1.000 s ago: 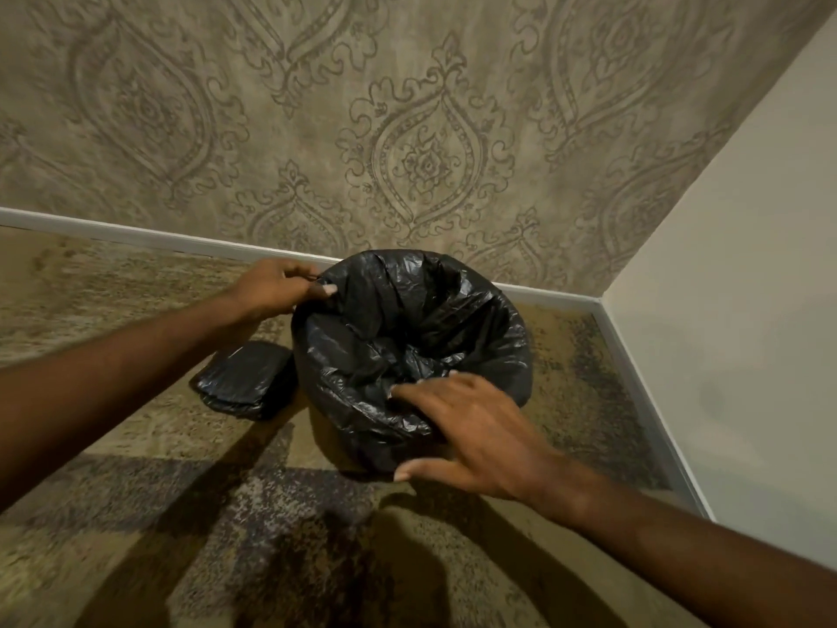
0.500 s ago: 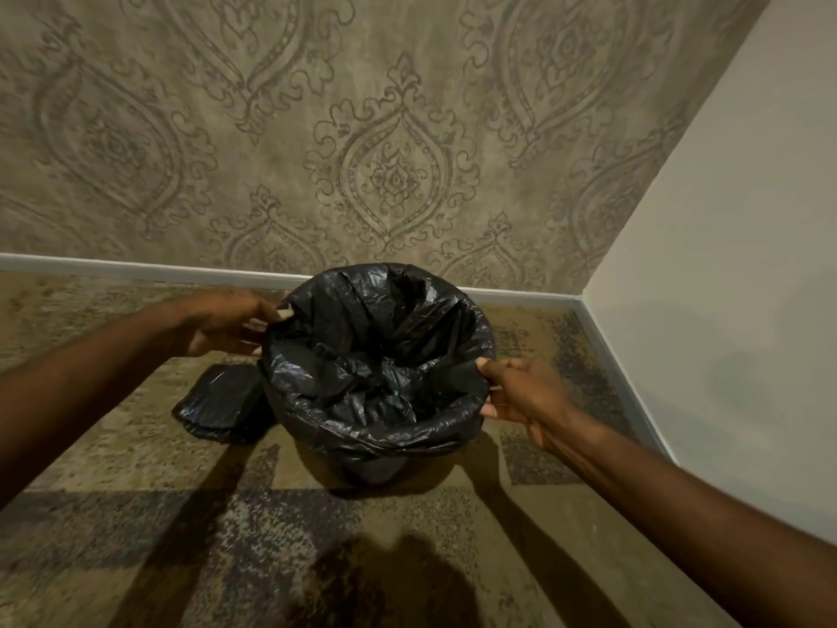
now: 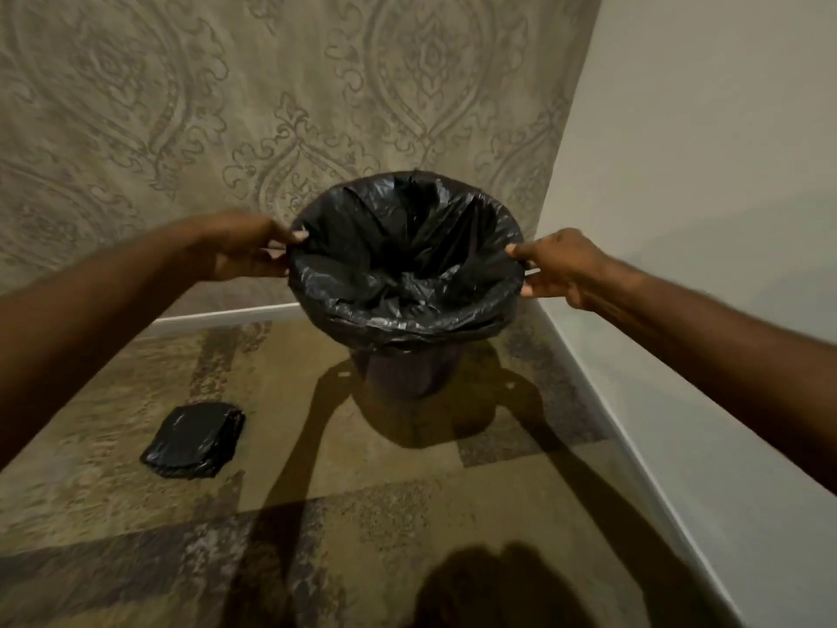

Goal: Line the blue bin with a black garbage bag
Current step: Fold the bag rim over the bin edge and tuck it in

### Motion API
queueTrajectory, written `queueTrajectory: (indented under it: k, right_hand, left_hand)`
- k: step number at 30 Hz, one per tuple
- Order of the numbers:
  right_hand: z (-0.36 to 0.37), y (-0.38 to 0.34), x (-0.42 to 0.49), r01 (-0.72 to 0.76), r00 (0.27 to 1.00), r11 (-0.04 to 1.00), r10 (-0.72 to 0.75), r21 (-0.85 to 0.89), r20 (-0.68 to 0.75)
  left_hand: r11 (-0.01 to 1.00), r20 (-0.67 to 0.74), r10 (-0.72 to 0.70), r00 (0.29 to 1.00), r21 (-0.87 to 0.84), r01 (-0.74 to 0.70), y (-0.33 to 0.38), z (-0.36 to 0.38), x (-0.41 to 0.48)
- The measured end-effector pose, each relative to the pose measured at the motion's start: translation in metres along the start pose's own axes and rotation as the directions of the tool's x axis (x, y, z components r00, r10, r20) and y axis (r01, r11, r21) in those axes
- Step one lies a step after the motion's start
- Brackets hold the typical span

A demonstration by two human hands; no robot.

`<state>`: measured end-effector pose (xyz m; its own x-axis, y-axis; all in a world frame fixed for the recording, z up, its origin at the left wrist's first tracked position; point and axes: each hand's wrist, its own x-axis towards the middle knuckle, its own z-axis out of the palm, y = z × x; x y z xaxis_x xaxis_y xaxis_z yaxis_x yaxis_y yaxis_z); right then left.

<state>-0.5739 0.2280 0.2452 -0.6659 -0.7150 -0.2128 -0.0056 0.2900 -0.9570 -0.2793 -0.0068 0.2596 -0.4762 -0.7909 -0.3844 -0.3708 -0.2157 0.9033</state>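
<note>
The bin (image 3: 405, 373) stood in the far corner where the patterned wall (image 3: 181, 106) met the plain wall (image 3: 706, 174). The bag (image 3: 403, 260) lined it, its edge folded over the rim and hanging partway down the outside. The left hand (image 3: 240, 251) pinched the bag's left edge; the right hand (image 3: 557, 267) pinched its right edge. A folded stack of bags (image 3: 194, 441) lay on the carpet (image 3: 407, 514), nearer and left, apart from the bin.
</note>
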Motion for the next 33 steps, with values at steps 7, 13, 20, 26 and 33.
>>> queueTrajectory:
  k: [7,13,20,26,33]
  right_hand:
    - [-0.091,-0.044,0.042,0.006,0.994,0.999,-0.011,-0.048,-0.106]
    - [-0.113,-0.020,0.093,-0.070,0.975,0.997,0.071,0.012,-0.210]
    - [-0.105,0.043,0.167,-0.189,0.925,0.978,0.206,0.085,-0.320]
    - [-0.093,0.089,0.207,-0.229,0.892,0.971,0.239,0.073,-0.384]
    - [-0.099,0.106,0.232,-0.226,0.884,0.945,0.301,0.237,-0.358]
  left_hand:
    - [0.981,0.076,0.061,0.995,-0.189,-0.046,0.068,0.098,0.031]
    - [0.995,0.082,0.087,0.993,-0.060,-0.083,0.090,0.153,0.116]
    - [0.993,0.099,0.086,0.991,0.078,-0.094,0.069,0.199,0.226]
    - [0.995,0.117,0.069,0.991,0.066,-0.078,0.024,0.224,0.283]
    - [0.995,0.267,0.086,0.960,-0.070,-0.070,0.011,0.227,0.324]
